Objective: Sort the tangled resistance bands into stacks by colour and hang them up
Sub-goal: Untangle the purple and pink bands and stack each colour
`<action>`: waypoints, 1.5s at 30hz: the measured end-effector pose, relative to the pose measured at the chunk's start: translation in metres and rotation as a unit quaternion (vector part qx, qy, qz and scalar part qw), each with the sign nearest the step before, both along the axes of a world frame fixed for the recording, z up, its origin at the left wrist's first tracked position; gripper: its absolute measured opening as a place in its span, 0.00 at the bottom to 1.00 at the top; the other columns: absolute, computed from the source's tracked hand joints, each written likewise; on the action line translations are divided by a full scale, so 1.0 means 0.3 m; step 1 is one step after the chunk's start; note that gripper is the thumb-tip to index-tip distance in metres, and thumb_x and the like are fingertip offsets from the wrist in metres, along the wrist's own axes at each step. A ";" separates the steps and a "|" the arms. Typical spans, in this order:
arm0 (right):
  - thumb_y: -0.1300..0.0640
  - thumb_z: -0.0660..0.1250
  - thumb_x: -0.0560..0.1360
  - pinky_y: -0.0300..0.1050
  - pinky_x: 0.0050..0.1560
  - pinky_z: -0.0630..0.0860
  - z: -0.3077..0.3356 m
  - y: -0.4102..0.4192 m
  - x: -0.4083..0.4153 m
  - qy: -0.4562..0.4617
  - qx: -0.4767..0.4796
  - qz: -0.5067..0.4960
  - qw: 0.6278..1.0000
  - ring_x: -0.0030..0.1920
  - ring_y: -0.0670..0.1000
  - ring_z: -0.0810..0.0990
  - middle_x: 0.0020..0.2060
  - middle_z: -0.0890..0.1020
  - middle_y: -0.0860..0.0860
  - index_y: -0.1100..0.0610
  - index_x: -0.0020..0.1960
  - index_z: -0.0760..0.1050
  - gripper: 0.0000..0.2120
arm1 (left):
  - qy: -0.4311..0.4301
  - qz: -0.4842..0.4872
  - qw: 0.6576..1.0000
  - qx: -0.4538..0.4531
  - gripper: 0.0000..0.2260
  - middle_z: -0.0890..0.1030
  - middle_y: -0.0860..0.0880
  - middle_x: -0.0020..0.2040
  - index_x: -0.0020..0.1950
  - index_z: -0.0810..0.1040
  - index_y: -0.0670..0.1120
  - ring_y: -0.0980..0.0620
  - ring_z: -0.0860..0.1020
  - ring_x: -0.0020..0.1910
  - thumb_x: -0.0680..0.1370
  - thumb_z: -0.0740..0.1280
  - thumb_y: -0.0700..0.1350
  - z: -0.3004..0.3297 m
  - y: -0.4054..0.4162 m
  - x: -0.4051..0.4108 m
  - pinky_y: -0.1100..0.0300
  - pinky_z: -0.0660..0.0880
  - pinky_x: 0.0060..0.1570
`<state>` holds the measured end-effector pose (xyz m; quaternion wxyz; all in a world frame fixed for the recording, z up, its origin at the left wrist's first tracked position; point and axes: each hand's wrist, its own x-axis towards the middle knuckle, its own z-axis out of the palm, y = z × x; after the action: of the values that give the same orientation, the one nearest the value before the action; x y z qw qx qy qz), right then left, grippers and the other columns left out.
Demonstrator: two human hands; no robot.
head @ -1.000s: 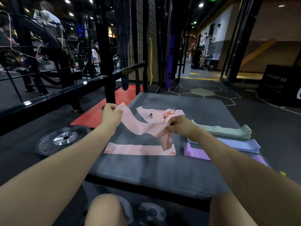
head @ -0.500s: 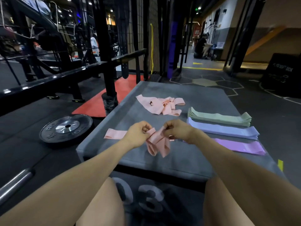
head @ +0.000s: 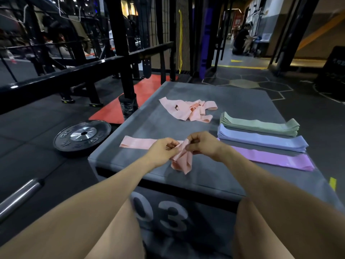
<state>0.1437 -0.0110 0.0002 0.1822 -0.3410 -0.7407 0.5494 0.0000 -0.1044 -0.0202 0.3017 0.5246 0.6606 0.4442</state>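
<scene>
- a second ago both hands held a pink band stretched wide above the box top; now the left hand (head: 164, 149) and right hand (head: 202, 143) have come close together near the front of the grey box (head: 205, 176); the held pink band (head: 182, 159) hangs between them as a short bunched fold, its lower end just over the box surface
- left fingers are curled and pinch the upper edge of the band; right fingers and thumb are curled and pinch the same edge from the other side; the two hands nearly touch
- a flat pink band (head: 138, 143) lies straight on the box just behind the hands, partly hidden by them; it has stayed where it was
- the pink tangle (head: 187, 110) sits further back on the box, well apart from the hands and not yet worked through
- to the right lie the green stack (head: 259, 125), the blue stack (head: 261, 140) and the purple stack (head: 272, 159), side by side and tidy
- judgement: one band has been freed and is being folded or straightened for the pink stack; pink is the last colour left, and nothing has been hung yet
</scene>
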 end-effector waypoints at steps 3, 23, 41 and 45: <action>0.74 0.65 0.72 0.35 0.38 0.77 0.001 0.011 0.001 0.032 -0.025 0.002 0.999 0.36 0.49 0.77 0.35 0.77 0.55 0.59 0.39 0.73 0.11 | 0.020 0.009 1.000 -0.008 0.02 0.77 0.51 0.34 0.44 0.79 0.44 0.61 0.73 0.29 0.77 0.67 0.39 0.000 0.014 -0.015 0.64 0.71 0.37; 0.48 0.73 0.69 0.43 0.39 0.75 -0.124 0.038 -0.075 0.000 0.136 -0.101 0.986 0.33 0.49 0.78 0.31 0.78 0.48 0.56 0.38 0.72 0.14 | -0.295 0.208 0.929 0.078 0.08 0.77 0.46 0.38 0.40 0.73 0.43 0.54 0.77 0.33 0.78 0.63 0.35 -0.024 0.122 -0.039 0.66 0.76 0.28; 0.57 0.70 0.71 0.41 0.48 0.70 -0.138 0.090 -0.124 -0.091 0.208 -0.200 0.953 0.49 0.55 0.76 0.56 0.74 0.57 0.63 0.56 0.73 0.16 | -0.311 0.148 0.938 0.047 0.04 0.80 0.45 0.37 0.43 0.75 0.41 0.52 0.79 0.32 0.77 0.64 0.36 -0.033 0.136 -0.020 0.63 0.77 0.29; 0.52 0.70 0.70 0.50 0.48 0.78 -0.134 0.094 -0.120 -0.093 0.102 -0.255 0.957 0.45 0.57 0.81 0.42 0.81 0.56 0.62 0.44 0.75 0.12 | -0.336 0.124 0.931 0.063 0.06 0.81 0.47 0.32 0.41 0.75 0.41 0.53 0.80 0.28 0.78 0.63 0.36 -0.024 0.133 -0.009 0.62 0.78 0.29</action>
<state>0.1077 0.0173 -0.0402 0.2807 -0.5477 -0.6948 0.3721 -0.0027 -0.0646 -0.0275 0.4155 0.2763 0.5508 0.6690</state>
